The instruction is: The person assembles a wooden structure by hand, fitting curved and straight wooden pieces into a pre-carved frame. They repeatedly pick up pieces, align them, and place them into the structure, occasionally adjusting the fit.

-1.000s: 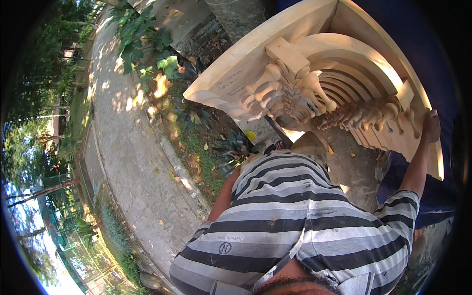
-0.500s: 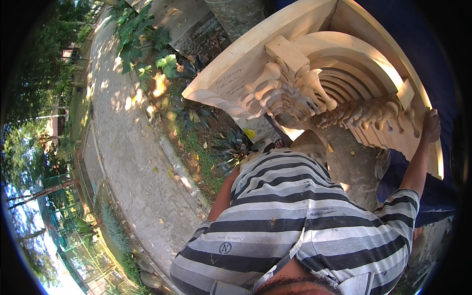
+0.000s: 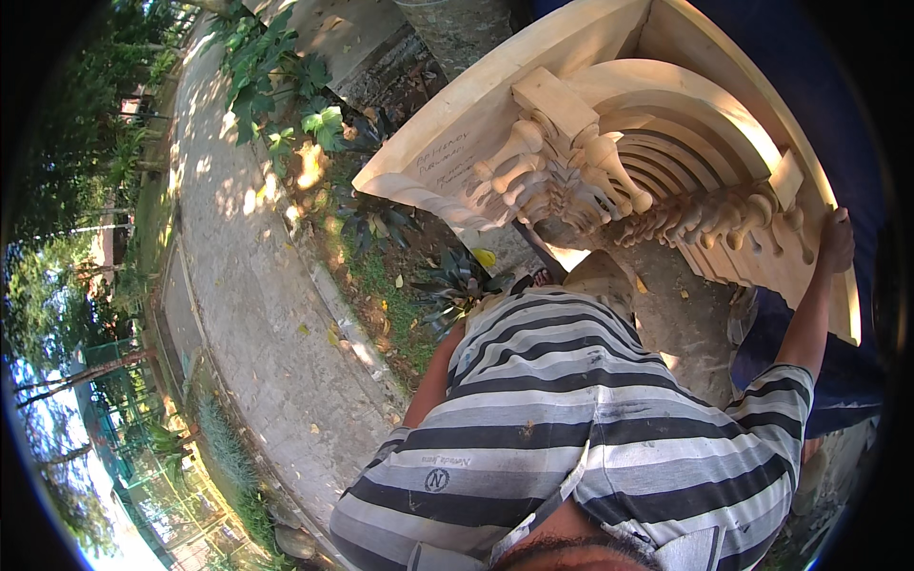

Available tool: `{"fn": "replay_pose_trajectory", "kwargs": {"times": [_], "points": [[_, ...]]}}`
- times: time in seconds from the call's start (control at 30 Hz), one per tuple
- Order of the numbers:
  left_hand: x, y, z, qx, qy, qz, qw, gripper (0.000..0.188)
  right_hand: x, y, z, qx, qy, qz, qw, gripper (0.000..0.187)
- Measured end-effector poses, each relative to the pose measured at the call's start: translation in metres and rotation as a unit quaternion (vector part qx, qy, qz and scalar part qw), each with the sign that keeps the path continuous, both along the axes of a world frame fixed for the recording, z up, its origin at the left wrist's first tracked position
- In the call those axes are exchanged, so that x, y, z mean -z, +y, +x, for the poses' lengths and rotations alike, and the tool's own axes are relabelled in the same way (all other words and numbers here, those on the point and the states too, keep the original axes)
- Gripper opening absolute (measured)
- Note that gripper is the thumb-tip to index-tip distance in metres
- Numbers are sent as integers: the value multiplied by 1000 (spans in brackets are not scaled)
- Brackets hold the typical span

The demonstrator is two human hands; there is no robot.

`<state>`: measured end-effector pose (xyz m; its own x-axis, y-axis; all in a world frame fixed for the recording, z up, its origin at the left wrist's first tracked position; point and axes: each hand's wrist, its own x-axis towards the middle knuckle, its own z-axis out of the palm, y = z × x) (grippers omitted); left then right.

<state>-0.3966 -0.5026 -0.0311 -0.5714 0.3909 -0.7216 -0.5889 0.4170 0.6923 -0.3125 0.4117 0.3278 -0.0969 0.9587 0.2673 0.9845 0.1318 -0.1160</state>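
Observation:
A large pale wooden carving (image 3: 419,157) leans in front of me at the upper right. It has a deep raised frame, nested arches (image 3: 705,90) stepping inward, and rows of turned columns (image 3: 609,167). Handwriting marks its left inner face. My right hand (image 3: 838,240) is closed round the carving's right edge, arm stretched out. Of my left arm only a stretch (image 3: 435,381) shows beside my striped shirt; the left hand is hidden behind my body.
Dark blue cloth (image 3: 847,124) hangs behind and below the carving's right side. A tree trunk (image 3: 462,33) stands beyond it. Leafy plants (image 3: 271,86) and a low stone kerb (image 3: 347,324) border a paved path (image 3: 248,276) on my left.

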Motion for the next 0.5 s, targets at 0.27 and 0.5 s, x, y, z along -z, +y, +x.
{"fn": "replay_pose_trajectory", "kwargs": {"times": [0.27, 0.5], "points": [[-1, -1, 3, -5, -1, 0, 1000, 41, -4, -7, -3, -2, 6, -4, 1000, 72], [0, -2, 2, -7, 0, 2, 1000, 42, -2, -3, -1, -3, 3, 3, 1000, 72]]}}
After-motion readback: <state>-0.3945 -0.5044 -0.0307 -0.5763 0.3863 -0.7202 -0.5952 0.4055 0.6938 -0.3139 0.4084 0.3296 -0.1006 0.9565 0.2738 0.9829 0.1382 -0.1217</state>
